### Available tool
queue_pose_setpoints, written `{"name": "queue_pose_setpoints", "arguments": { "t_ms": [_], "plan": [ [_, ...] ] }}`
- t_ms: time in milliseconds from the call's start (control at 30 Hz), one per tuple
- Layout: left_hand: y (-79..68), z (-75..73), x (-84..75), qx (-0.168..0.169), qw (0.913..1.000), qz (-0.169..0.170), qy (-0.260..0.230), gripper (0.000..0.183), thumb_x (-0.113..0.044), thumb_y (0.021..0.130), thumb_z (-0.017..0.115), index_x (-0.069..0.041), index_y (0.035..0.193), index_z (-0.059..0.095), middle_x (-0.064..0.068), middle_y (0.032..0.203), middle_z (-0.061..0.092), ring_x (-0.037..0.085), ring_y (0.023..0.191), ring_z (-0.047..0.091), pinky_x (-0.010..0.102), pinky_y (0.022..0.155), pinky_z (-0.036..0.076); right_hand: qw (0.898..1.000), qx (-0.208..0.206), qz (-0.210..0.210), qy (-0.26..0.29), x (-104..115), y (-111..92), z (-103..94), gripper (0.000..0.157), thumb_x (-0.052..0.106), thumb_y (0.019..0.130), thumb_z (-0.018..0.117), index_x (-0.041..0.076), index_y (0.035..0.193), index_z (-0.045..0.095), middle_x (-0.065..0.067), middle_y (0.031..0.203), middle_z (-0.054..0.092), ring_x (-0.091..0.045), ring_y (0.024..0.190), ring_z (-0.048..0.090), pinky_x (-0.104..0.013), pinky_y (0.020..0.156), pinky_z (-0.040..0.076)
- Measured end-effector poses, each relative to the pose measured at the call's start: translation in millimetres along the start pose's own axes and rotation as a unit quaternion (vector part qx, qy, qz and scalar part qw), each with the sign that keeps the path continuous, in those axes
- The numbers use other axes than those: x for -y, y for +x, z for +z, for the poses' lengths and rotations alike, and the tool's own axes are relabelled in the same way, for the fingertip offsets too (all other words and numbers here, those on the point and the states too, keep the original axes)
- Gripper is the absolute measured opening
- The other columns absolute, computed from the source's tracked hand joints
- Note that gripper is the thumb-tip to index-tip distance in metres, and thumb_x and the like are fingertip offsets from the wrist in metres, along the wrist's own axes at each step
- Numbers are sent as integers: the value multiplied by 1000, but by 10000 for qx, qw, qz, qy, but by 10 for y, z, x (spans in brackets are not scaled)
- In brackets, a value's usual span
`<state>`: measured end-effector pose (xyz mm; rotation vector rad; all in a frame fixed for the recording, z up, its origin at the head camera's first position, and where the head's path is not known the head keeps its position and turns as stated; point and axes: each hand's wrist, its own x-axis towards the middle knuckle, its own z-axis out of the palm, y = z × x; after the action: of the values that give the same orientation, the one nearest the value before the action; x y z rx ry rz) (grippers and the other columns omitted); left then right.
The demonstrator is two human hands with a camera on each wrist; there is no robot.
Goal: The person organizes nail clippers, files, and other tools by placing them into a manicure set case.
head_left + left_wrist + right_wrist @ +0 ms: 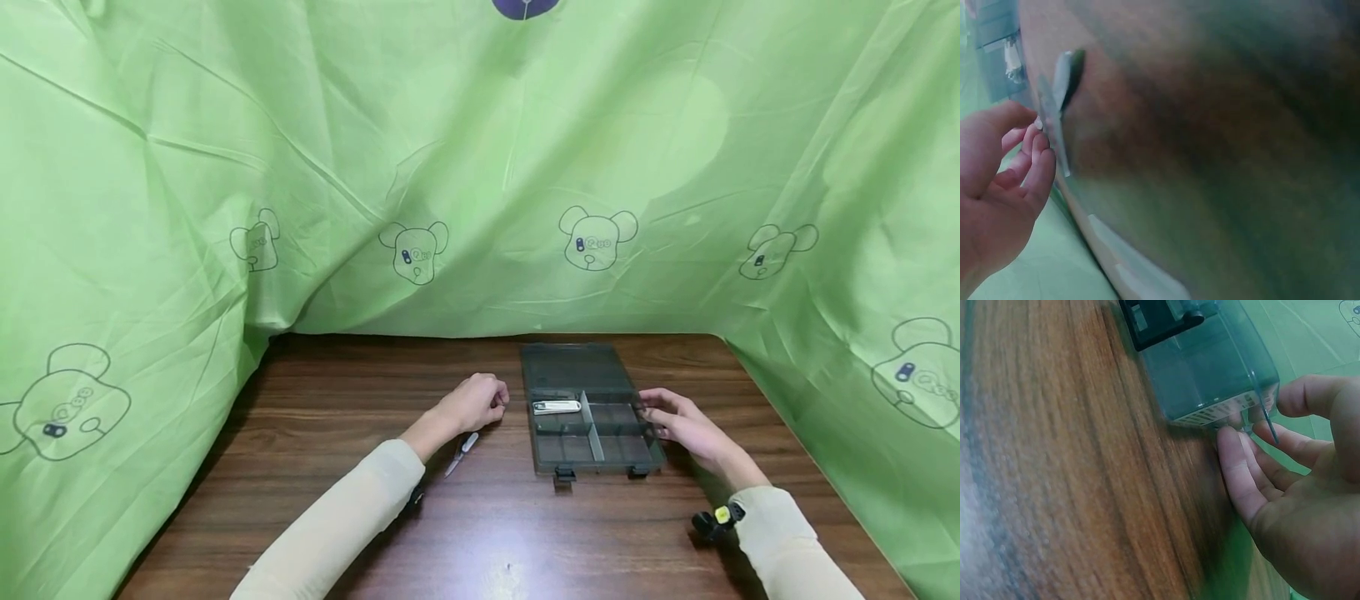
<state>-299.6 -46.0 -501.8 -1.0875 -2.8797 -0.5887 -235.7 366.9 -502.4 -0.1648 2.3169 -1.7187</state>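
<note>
A smoky clear compartment box (555,467) stands on the wooden table with its lid (577,367) folded back. A silver nail clipper (557,407) lies in its left back compartment. My right hand (686,429) grips the box's right side; in the right wrist view its fingers (1238,465) bend around the corner of the wall. Left of the box, my left hand (472,404) hovers low with fingertips drawn together; I cannot tell whether they pinch something. Beside that wrist lies a small slim tool (461,454) with a grey handle and pointed end, close before the fingertips in the left wrist view.
Green cloth (495,250) printed with bear heads hangs behind and along both sides of the table (360,375). Two black latches (564,474) jut from the box's front. A pale flat shape (1141,269) shows low in the left wrist view.
</note>
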Motion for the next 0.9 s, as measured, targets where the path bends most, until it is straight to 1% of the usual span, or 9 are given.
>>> {"name": "queue_pose_setpoints", "arguments": {
  "t_ms": [100, 200, 300, 400, 533, 667, 800, 900],
  "plan": [
    [2, -62, -33, -6, 9999, 32, -109, 9, -10, 90, 75, -12, 99, 75, -3, 95, 68, 7, 87, 65, 21, 81, 55, 10000, 21, -20, -22, 23, 1, 12, 45, 6, 110, 51, -12, 149, 39, -28, 131, 54, -17, 97, 63, -28, 77, 57],
    [16, -144, -123, -69, 9995, 141, -272, 9, -9, 91, 74, -12, 100, 75, -3, 97, 69, 7, 88, 66, 19, 81, 54, 10000, 18, -50, -69, 37, -7, 23, 45, 7, 110, 51, -12, 149, 39, -25, 129, 56, -17, 97, 64, -29, 76, 56],
    [33, -208, -269, -124, 9983, 398, -404, 9, -9, 92, 73, -12, 100, 75, -2, 97, 69, 7, 87, 66, 16, 80, 53, 9998, 47, -104, -141, 33, -13, 22, 45, 7, 110, 50, -14, 149, 38, -26, 128, 56, -17, 96, 63, -29, 76, 56],
    [41, -234, -444, -81, 9957, 721, -573, 9, -7, 93, 73, -9, 101, 75, -1, 98, 67, 6, 87, 65, 11, 78, 51, 10000, -23, -12, -89, 26, -13, 20, 44, 6, 110, 51, -12, 148, 40, -25, 128, 56, -16, 95, 63, -28, 75, 56],
    [54, -192, -662, -5, 9922, 1043, -685, 8, -6, 94, 73, -9, 100, 75, -2, 97, 66, 4, 86, 63, 6, 75, 48, 10000, -44, 50, -56, 11, -13, 4, 44, 5, 109, 51, -11, 149, 40, -29, 130, 54, -16, 94, 62, -28, 75, 56],
    [68, -115, -828, 34, 9912, 1148, -657, 7, -7, 94, 74, -12, 99, 74, -3, 97, 65, 2, 85, 63, 4, 74, 46, 10000, -3, -14, -87, 4, -11, -14, 44, 6, 110, 50, -11, 149, 39, -32, 132, 53, -16, 96, 62, -28, 74, 55],
    [83, -20, -915, 81, 9913, 1217, -492, 6, -9, 95, 73, -14, 99, 74, -5, 98, 64, 0, 85, 63, 3, 74, 45, 10000, 14, -23, -76, -3, -7, -19, 44, 6, 110, 50, -11, 149, 39, -31, 132, 53, -16, 96, 61, -28, 74, 55],
    [86, 33, -938, 93, 9914, 1275, -277, 6, -11, 95, 73, -14, 100, 75, -7, 99, 63, -2, 85, 62, 3, 74, 44, 10000, 14, -9, -51, -5, -7, -11, 45, 6, 110, 50, -11, 149, 39, -31, 132, 53, -15, 94, 61, -28, 73, 54]
  ]
}}
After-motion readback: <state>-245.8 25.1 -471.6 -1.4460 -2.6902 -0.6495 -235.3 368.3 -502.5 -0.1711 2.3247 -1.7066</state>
